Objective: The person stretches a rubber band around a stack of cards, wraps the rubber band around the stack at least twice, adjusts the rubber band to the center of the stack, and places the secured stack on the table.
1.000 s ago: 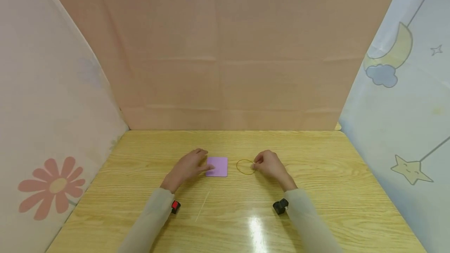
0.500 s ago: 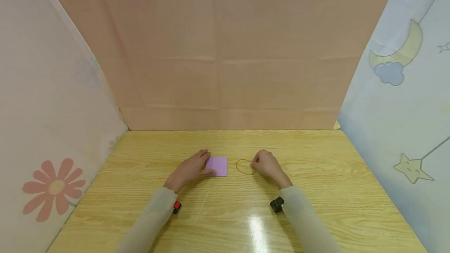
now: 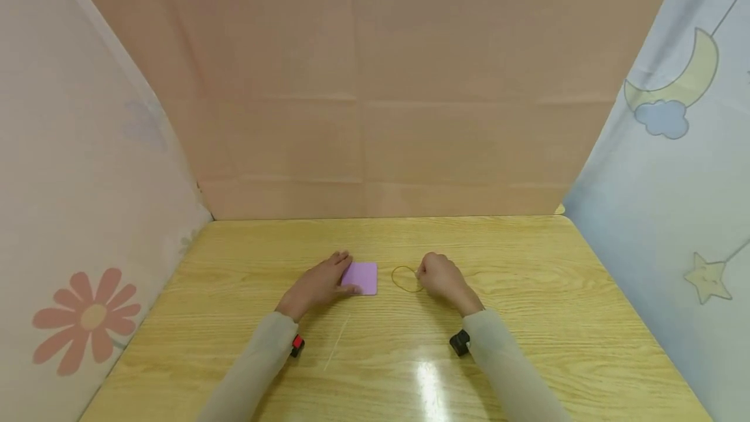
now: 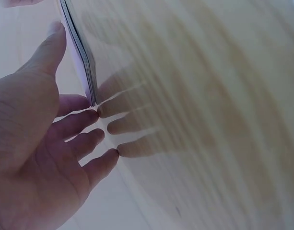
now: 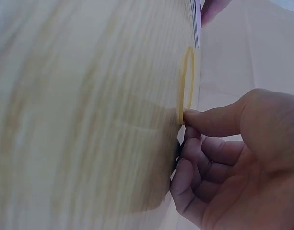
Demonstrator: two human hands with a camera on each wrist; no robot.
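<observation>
1. A pinkish-tan cloth [image 3: 363, 83] with fold creases hangs across the back, meeting the far edge of the table.
2. The wood-grain table [image 3: 562, 357] spreads below it, with a bright glare near its front.
3. A pale left sheet [image 3: 88, 148] carries a red flower [image 3: 92, 318]; the bluish right sheet [image 3: 638, 213] shows a yellow moon [image 3: 691, 77], a blue cloud [image 3: 662, 119] and a star [image 3: 709, 278].
4. Two light sleeves, the left sleeve [image 3: 252, 366] and the right sleeve [image 3: 510, 363], reach in from the front.
5. The left hand [image 3: 319, 285] is relaxed, its fingers spread and slightly bent. Its thumb lies over the upper face of a purple square [image 3: 364, 277], while other fingertips rest on the table at the left edge.
6. The right hand [image 3: 443, 282] has its fingers curled, thumb and forefinger pinching the near end of a yellow band [image 5: 182, 84].
7. The purple square lies flat on the table, between the hands and nearer the left one; the left wrist view shows thin layers along its edge.
8. The yellow band forms an oval loop just right of the square, apart from it.
9. Small black devices sit at the wrists, the left device [image 3: 297, 346] with a red face, the right device [image 3: 459, 342] plain black.
</observation>
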